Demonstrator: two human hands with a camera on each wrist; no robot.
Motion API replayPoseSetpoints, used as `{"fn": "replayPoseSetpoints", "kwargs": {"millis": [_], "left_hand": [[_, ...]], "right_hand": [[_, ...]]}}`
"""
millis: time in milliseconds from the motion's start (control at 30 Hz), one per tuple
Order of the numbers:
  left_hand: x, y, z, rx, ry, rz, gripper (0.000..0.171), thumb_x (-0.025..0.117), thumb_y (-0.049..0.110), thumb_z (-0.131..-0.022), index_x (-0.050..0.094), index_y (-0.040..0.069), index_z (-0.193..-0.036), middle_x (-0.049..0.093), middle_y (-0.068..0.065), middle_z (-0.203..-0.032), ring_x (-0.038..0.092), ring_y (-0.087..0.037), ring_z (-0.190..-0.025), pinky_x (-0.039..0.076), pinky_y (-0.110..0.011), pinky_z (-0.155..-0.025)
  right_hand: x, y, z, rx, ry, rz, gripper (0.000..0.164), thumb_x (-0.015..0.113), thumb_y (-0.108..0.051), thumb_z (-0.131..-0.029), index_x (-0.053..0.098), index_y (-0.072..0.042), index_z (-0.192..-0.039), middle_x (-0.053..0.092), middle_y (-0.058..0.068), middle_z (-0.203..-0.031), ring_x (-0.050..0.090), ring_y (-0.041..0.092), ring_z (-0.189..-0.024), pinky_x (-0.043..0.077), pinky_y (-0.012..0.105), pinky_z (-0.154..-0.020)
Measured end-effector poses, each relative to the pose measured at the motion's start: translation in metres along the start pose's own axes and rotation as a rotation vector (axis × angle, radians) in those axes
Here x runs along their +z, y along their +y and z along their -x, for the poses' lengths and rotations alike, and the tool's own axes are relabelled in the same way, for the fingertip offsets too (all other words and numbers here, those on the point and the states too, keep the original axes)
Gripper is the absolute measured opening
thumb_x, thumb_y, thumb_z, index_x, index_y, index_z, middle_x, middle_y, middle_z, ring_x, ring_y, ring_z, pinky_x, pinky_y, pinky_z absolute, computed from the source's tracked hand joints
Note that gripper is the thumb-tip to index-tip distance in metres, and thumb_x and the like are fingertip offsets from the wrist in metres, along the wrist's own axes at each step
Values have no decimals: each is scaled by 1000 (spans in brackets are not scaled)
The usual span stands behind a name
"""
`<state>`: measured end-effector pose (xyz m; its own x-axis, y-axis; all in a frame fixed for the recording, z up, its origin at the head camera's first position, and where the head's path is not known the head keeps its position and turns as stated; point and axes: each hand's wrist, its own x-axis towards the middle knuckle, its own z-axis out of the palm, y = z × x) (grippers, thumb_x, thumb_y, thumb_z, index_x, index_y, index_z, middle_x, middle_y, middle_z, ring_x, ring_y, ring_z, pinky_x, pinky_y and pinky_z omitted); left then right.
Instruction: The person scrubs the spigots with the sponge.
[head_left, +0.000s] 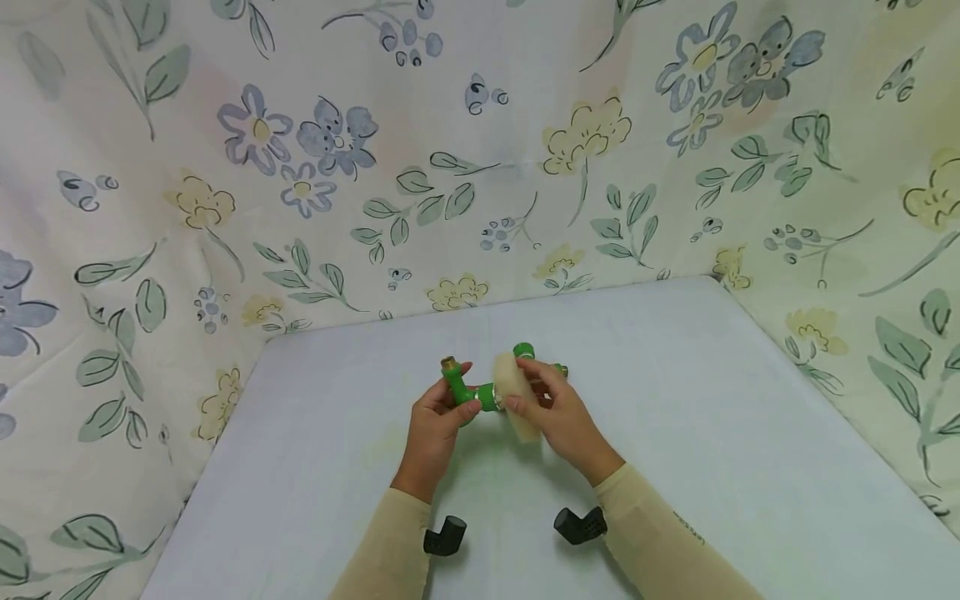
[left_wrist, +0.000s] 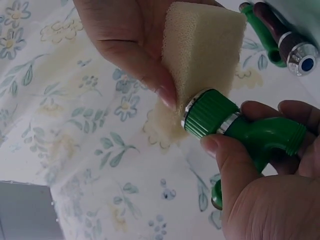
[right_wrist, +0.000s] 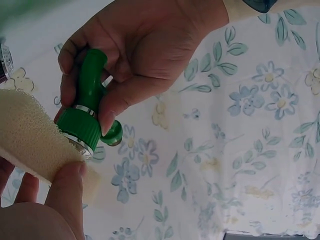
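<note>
My left hand (head_left: 435, 425) grips a green tap (head_left: 487, 397) with a threaded brass end, thumb and fingers around its body. The ribbed green collar and chrome ring of this tap (left_wrist: 210, 112) show in the left wrist view. A cream sponge (head_left: 527, 427) is held by my right hand (head_left: 566, 417), thumb on the near side and fingers on the far side. In the right wrist view the sponge (right_wrist: 30, 135) meets the chrome-rimmed end of the tap (right_wrist: 90, 90). Part of that end is hidden behind the sponge.
Behind the hands lies another green piece (head_left: 523, 350), partly covered. The left wrist view shows a dark maroon tap (left_wrist: 300, 55) with a chrome end and blue dot. A white table (head_left: 337, 467) reaches back to a floral cloth (head_left: 450, 208). Black wrist devices (head_left: 446, 536) sit on both sleeves.
</note>
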<state>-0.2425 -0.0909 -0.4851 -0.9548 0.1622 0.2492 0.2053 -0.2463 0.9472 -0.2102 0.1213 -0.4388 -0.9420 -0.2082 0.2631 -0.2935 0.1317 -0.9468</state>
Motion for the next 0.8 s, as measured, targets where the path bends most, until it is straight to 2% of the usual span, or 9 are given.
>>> {"fn": "replayPoseSetpoints", "kwargs": {"millis": [167,300,467,667,800], "left_hand": [[-1,0,-1,2,42,-29,52,78,15,-82,59,15,-130,66,-19,-109,62,-29,-101,52,-29,-78],[-2,-2,-2,4,79,-38,50,77,14,-82,60,15,-130,66,-18,-109,62,-30,-102,52,-30,-78],[-3,-3,-2,5,95,-37,50,77,15,-82,60,16,-129,64,-19,-109,61,-31,-104,52,-30,-80],[-3,-2,-2,9,99,-17,50,78,14,-81,61,15,-128,64,-20,-109,61,-32,-103,53,-31,-81],[-1,-2,-2,15,98,-17,50,78,15,-81,61,13,-128,64,-21,-108,61,-31,-102,53,-31,-80]], "right_hand": [[4,15,-2,5,-32,-7,59,70,-29,-89,44,-23,-142,48,5,-126,50,29,-112,43,49,-92],[7,24,-4,-48,-49,2,60,73,-35,-86,46,-31,-138,47,-3,-130,49,23,-114,43,47,-94],[8,21,-4,-134,-76,-19,61,76,-25,-84,47,-25,-138,43,-4,-136,47,22,-116,41,51,-96],[9,-2,1,-155,-73,-18,62,76,-11,-84,47,-11,-138,44,8,-136,47,29,-114,40,57,-94],[7,-12,4,-148,-63,5,62,75,-10,-84,47,-7,-138,46,11,-133,47,29,-113,41,56,-93]]}}
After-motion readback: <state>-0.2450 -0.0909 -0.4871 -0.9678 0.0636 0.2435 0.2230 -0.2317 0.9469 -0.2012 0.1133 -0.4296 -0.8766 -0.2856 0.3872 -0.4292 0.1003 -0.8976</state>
